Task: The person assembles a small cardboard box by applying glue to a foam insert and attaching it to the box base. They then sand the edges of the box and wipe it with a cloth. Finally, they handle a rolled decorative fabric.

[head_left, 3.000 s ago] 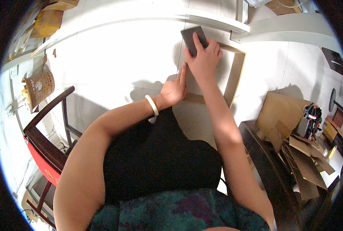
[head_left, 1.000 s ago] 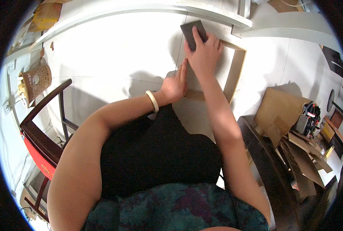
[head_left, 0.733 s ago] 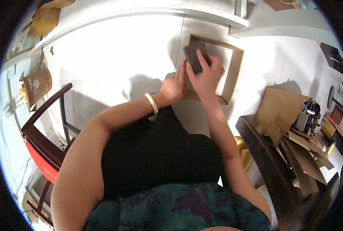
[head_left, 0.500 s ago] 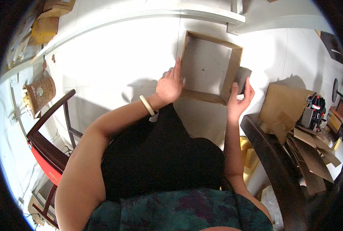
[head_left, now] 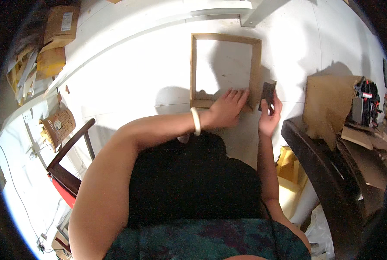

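Note:
A shallow rectangular wooden frame [head_left: 256, 60], with white showing through its middle, lies on the white surface [head_left: 150, 78] in front of me. My left hand [head_left: 226, 108] reaches across its near side close to the right corner, fingers stretched out and slightly apart. Just right of the frame, my right hand [head_left: 270, 118] is closed on a small dark grey piece [head_left: 268, 92] that looks like sandpaper. That piece stands apart from the frame's right side. A pale bangle [head_left: 195, 121] circles my left wrist.
A pale rail [head_left: 167, 20] runs behind the frame. Right are a dark wooden chair part [head_left: 310, 169], a cardboard box [head_left: 328, 97] and cardboard scraps [head_left: 367, 156]. Left are a brown printed tub [head_left: 59, 125], another dark chair [head_left: 67, 151] and parcels [head_left: 61, 26].
The frame has gone from tilted to lying flatter, a little to the left in view. My left hand has left its left side for its near right corner. The right hand keeps the dark piece.

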`<state>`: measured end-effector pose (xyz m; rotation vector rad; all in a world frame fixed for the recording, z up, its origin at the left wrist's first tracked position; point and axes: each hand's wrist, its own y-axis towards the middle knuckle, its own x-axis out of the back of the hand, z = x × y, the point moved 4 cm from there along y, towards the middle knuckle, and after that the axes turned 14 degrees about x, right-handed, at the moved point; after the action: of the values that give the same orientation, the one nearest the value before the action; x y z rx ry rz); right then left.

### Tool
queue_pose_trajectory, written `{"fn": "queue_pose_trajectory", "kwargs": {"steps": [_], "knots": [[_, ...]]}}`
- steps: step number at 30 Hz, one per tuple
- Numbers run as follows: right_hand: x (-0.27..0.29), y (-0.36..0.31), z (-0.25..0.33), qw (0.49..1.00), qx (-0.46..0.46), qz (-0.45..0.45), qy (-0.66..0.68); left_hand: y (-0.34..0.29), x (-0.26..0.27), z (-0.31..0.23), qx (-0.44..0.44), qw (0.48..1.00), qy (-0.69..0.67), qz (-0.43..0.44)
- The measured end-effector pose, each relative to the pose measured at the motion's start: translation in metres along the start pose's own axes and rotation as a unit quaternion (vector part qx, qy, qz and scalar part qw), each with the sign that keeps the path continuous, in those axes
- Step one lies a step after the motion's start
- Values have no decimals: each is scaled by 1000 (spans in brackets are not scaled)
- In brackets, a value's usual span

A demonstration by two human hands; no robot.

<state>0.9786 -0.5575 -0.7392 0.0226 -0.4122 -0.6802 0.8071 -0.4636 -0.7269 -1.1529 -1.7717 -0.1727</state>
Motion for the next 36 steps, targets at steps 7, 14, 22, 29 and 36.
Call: {"fn": "queue_pose_trajectory", "kwargs": {"steps": [7, 14, 22, 29, 36], "knots": [[2, -23, 11, 994, 48, 80, -55, 37, 10, -13, 99, 972, -138, 164], [-69, 167, -12, 994, 109, 18, 6, 48, 2, -16, 94, 971, -119, 187], [13, -32, -4, 991, 86, 99, -37, 40, -6, -3, 62, 982, -163, 76], [-72, 184, 1, 991, 126, 35, -33, 45, -10, -12, 17, 988, -140, 68], [10, -30, 9, 985, 98, 97, -104, 36, -5, -4, 37, 986, -157, 42]]}}
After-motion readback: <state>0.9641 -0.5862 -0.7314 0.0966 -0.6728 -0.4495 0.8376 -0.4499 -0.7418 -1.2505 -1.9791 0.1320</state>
